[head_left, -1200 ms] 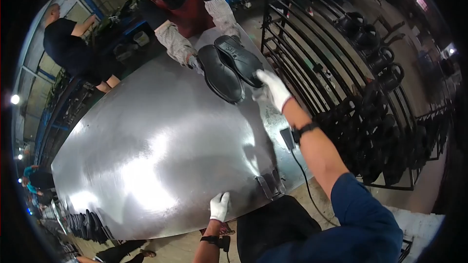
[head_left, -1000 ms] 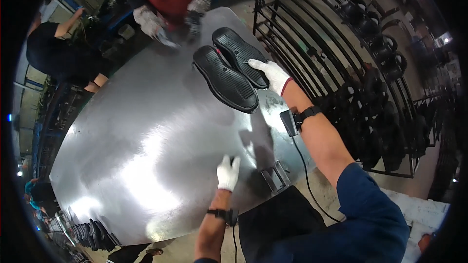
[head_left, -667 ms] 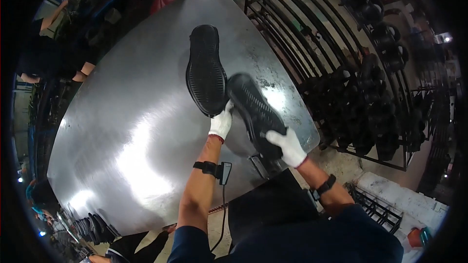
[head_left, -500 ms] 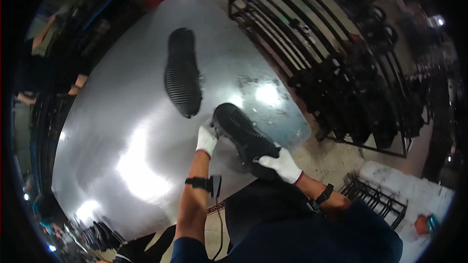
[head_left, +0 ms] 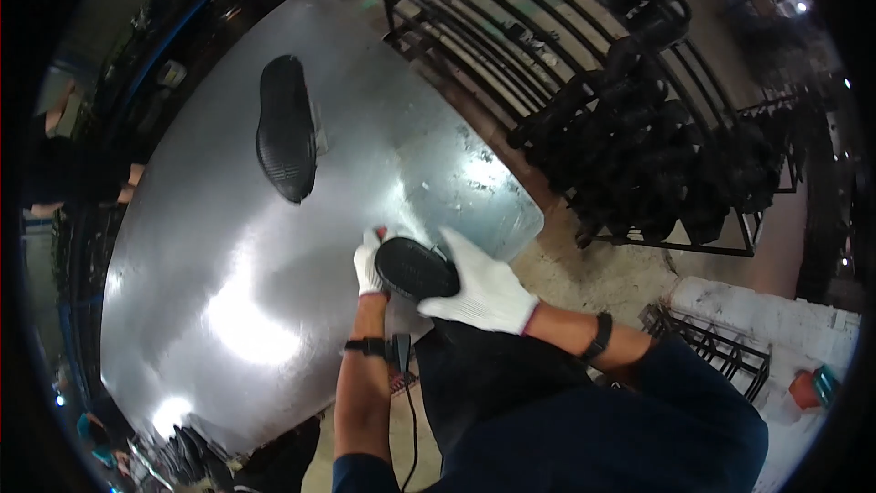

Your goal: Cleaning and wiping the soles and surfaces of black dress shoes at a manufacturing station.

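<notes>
A black shoe [head_left: 411, 269] stands tilted over the table's near edge, one rounded end of its sole toward me. Wearing a white knit glove, my left hand [head_left: 367, 265] is closed at the left side of that end, its fingertips partly hidden. Beside those fingertips shows a small red thing [head_left: 380, 233], too small to name. My right hand [head_left: 488, 283], gloved the same way, grips the shoe from the right and covers much of it. Farther off, another black shoe [head_left: 285, 132] lies sole up on the metal table [head_left: 192, 219].
To the right stands a black metal rack [head_left: 547, 41] with many black items [head_left: 639, 146] hung on it. A wire frame [head_left: 721, 347] rests on a white surface [head_left: 776, 310] at lower right. Another person's arm [head_left: 132, 183] shows at far left.
The shoe in my hands has turned from lying lengthwise to showing mainly one sole end. My right hand has moved up and round it. The view has shifted, so the other shoe appears farther left.
</notes>
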Demonstrator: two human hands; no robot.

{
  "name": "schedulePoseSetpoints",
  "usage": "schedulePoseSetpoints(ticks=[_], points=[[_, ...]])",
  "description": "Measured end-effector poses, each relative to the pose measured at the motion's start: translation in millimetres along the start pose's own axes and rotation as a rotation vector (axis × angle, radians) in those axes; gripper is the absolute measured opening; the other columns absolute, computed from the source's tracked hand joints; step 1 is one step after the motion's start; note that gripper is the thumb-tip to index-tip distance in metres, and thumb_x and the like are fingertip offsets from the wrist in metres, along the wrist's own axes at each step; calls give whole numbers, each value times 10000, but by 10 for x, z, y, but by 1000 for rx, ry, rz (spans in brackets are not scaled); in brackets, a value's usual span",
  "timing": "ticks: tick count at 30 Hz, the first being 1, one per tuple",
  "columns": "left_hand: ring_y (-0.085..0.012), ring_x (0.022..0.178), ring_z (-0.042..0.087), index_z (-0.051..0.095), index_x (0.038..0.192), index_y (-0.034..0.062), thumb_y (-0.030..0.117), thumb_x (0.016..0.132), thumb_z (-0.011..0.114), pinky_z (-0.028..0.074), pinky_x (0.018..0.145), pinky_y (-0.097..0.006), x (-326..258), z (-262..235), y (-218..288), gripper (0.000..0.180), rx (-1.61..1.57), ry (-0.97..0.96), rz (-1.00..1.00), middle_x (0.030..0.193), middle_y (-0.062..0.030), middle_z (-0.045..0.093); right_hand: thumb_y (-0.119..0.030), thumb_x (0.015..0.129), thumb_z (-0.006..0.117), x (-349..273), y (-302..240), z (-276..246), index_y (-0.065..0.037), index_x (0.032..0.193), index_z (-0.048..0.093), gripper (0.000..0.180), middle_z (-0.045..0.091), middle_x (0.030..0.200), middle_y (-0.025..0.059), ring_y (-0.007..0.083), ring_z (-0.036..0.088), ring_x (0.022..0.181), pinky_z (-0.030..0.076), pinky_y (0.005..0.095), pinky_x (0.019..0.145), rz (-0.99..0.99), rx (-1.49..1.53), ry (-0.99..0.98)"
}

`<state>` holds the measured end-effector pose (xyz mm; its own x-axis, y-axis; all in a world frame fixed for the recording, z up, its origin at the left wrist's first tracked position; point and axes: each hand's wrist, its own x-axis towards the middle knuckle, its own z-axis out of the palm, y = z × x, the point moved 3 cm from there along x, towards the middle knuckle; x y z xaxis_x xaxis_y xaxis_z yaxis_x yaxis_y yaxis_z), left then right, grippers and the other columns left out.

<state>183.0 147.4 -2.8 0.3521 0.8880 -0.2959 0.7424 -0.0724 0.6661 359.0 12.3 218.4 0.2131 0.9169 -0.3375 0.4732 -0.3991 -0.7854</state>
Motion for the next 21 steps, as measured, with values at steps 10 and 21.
schedulePoseSetpoints(ticks=[10, 21], points=[[-206, 829, 714, 490, 1334, -7, 59, 1037, 526, 581, 832, -334, -1006, -559, 1278, 306, -800, 222, 16, 926, -133, 722, -248, 656, 902, -658, 151, 205, -168, 1175, 658, 579, 580, 1126, 92, 328, 606, 1018, 503, 489, 870, -600, -247, 283], [-131, 654, 592, 414, 1572, 48, 233, 1109, 431, 518, 598, -304, -197, -158, 745, 499, -1247, 175, -309, 919, -116, 713, -72, 685, 860, -46, 572, -598, -104, 1243, 501, 664, 441, 1262, 154, 398, 554, 1203, 519, 509, 1009, -695, -155, 822]])
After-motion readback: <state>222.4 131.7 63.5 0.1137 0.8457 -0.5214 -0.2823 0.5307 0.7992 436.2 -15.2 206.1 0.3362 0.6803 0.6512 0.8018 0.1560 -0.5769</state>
